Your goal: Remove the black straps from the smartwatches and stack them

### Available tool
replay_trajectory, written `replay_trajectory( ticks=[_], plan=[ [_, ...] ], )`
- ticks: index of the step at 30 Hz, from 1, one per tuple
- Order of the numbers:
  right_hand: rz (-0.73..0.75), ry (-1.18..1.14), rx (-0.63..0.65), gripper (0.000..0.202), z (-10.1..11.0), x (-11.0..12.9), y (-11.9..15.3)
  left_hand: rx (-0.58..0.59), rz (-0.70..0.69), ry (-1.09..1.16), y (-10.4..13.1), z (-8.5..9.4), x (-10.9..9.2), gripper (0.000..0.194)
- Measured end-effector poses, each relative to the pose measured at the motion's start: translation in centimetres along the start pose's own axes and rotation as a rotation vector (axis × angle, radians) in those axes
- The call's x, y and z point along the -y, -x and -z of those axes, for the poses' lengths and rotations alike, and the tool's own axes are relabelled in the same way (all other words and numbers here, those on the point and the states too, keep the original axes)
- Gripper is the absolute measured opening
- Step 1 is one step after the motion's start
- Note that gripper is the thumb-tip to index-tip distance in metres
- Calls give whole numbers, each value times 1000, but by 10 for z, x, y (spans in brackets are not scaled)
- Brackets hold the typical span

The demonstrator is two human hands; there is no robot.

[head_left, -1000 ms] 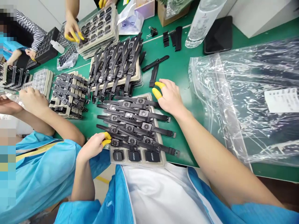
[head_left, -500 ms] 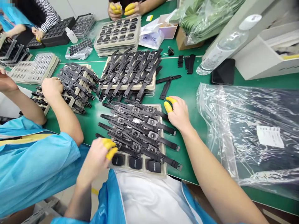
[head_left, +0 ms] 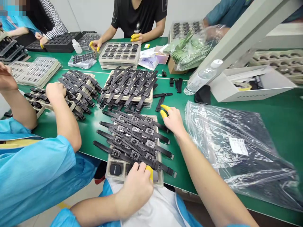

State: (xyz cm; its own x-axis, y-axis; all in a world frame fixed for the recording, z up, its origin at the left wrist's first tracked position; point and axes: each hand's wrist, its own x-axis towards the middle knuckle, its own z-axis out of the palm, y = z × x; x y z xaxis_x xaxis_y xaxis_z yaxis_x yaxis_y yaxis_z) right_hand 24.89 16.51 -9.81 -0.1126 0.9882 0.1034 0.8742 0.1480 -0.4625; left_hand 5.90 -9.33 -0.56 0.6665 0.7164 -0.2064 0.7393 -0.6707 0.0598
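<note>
A beige tray [head_left: 160,179] in front of me bears rows of black smartwatches [head_left: 134,142], backs up, straps slanting across. In its front row, a square black watch body [head_left: 115,169] sits face up in the left compartment. My left hand [head_left: 137,189] is over the middle and right of that row, fingers curled down, yellow cot on one. Its fingertips are hidden, and so is whatever they hold. My right hand [head_left: 174,121] hovers beside the tray's far right corner, near a strap end. Its yellow-cotted thumb and forefinger are apart with nothing between them.
More watches lie on a second tray [head_left: 151,100] behind. Loose straps [head_left: 163,95], a phone [head_left: 203,94], a water bottle [head_left: 203,77] and a clear plastic bag [head_left: 239,151] are to the right. A co-worker's arm [head_left: 65,115] is at left; another person [head_left: 139,19] sits opposite.
My left hand has moved right from the tray's left edge to over its front row, covering watch bodies there. My right hand keeps its place by the tray. The camera view has tilted up.
</note>
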Motion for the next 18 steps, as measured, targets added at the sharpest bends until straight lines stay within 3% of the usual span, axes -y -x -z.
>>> replay_trajectory(
  ticks=[5,13,18],
  plan=[
    [-39,190,153,47,18,29,-14,5,-37,-116,-14,-5,-12,19],
    [-89,252,151,45,16,42,-18,-34,-175,-103,-15,8,15,17],
    [-84,260,164,50,16,45,-24,-49,-157,-70,-19,-1,19,12]
  ],
)
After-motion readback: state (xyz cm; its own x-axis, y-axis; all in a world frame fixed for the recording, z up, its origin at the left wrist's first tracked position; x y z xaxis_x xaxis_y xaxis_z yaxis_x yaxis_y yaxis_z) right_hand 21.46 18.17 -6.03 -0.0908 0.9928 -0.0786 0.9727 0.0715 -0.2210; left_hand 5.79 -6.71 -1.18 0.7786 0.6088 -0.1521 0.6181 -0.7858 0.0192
